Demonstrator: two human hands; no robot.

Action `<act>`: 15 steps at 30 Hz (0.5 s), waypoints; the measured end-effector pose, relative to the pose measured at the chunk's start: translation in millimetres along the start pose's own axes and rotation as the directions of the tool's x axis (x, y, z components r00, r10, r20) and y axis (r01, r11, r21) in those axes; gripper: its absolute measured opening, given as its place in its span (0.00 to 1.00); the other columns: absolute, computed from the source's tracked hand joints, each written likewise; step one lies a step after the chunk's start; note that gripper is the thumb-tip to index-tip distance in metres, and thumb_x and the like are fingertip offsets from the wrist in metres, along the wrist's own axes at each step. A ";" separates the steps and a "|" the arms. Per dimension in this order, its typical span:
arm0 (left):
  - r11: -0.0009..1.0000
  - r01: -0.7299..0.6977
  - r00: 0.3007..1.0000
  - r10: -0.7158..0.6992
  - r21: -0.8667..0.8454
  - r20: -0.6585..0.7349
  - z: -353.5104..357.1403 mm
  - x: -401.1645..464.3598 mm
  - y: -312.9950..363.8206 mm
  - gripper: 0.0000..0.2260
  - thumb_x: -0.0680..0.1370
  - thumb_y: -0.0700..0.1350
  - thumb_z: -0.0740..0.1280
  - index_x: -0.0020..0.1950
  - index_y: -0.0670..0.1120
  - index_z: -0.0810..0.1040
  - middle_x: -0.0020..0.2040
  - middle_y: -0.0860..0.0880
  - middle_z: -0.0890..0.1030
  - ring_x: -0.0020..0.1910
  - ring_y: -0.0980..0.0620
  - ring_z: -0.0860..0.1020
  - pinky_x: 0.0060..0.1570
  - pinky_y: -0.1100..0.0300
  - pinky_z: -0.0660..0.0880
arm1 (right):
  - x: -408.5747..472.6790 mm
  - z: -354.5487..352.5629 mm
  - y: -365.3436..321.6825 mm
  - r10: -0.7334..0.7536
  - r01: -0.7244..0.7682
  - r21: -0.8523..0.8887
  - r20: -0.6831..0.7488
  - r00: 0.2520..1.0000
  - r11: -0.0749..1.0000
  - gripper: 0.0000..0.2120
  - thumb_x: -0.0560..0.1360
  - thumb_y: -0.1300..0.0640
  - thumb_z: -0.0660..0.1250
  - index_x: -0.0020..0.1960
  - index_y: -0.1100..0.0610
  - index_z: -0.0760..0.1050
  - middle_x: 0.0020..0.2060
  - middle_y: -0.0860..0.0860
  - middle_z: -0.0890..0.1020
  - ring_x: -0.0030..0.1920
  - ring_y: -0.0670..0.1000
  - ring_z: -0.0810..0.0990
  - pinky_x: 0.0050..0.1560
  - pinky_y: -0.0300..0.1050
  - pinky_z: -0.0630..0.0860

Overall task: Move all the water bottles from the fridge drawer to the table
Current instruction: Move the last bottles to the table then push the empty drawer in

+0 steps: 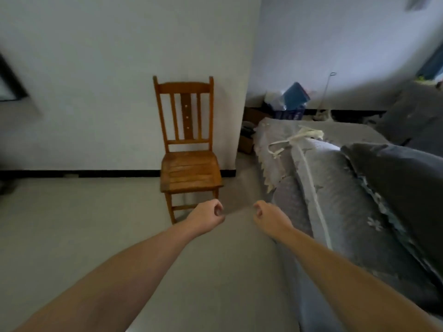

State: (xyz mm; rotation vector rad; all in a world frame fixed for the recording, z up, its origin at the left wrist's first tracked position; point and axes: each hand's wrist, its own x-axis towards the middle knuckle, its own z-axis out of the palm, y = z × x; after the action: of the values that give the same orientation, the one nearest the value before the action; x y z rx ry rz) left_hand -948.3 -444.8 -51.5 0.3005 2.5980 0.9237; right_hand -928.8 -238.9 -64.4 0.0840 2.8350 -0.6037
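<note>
Fingers (pixel 217 208) of the left hand (pixel 206 218) were curled loosely into the palm and held nothing; the fingers of the right hand (pixel 267 215) were curled in the same loose way, also with nothing between them. Both hands hung in the air above the floor (pixel 96 224), apart from each other, with the bare forearms stretched forward. Just beyond the left hand stood a wooden chair (pixel 189 164) against the white wall (pixel 107 68). To the right lay a bed (pixel 335 188) with a grey patterned cover and a dark pillow (pixel 402 188).

No water bottle, no fridge drawer and no bench were visible, so where they were could not be told. The step in hand was probably walking to the fridge. To do it well, the person should pass between chair and bed without touching either, and open the hands only at the drawer.
</note>
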 end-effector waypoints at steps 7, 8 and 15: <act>0.939 0.317 0.920 -0.338 -0.132 -0.198 -62.1 -29.7 -96.9 0.14 0.78 0.47 0.65 0.60 0.43 0.74 0.54 0.45 0.78 0.53 0.47 0.77 0.52 0.57 0.72 | 64.0 44.4 -117.6 -0.297 0.301 0.004 0.172 0.939 0.954 0.16 0.79 0.52 0.61 0.65 0.52 0.70 0.55 0.50 0.78 0.53 0.51 0.78 0.53 0.48 0.77; 0.924 0.349 0.901 -0.377 -0.157 -0.215 -71.7 -34.4 -112.3 0.14 0.78 0.48 0.65 0.61 0.42 0.73 0.53 0.45 0.78 0.52 0.47 0.77 0.51 0.58 0.72 | 73.2 53.0 -137.9 -0.341 0.347 0.003 0.197 0.919 0.938 0.16 0.79 0.52 0.61 0.65 0.52 0.70 0.55 0.50 0.78 0.54 0.50 0.78 0.53 0.48 0.77; 0.861 0.453 0.803 -0.506 -0.230 -0.315 -147.1 -31.3 -217.5 0.14 0.77 0.46 0.66 0.61 0.43 0.74 0.44 0.49 0.77 0.42 0.52 0.74 0.44 0.61 0.71 | 143.5 99.3 -277.5 -0.499 0.513 0.012 0.246 0.831 0.858 0.16 0.79 0.53 0.60 0.66 0.53 0.71 0.53 0.50 0.79 0.52 0.50 0.78 0.54 0.49 0.78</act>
State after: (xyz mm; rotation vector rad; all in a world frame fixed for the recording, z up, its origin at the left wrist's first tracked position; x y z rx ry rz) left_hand -996.3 -703.6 -77.0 -0.6120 2.6986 1.0373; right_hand -1075.2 -532.0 -78.2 -0.7286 2.6203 -0.5835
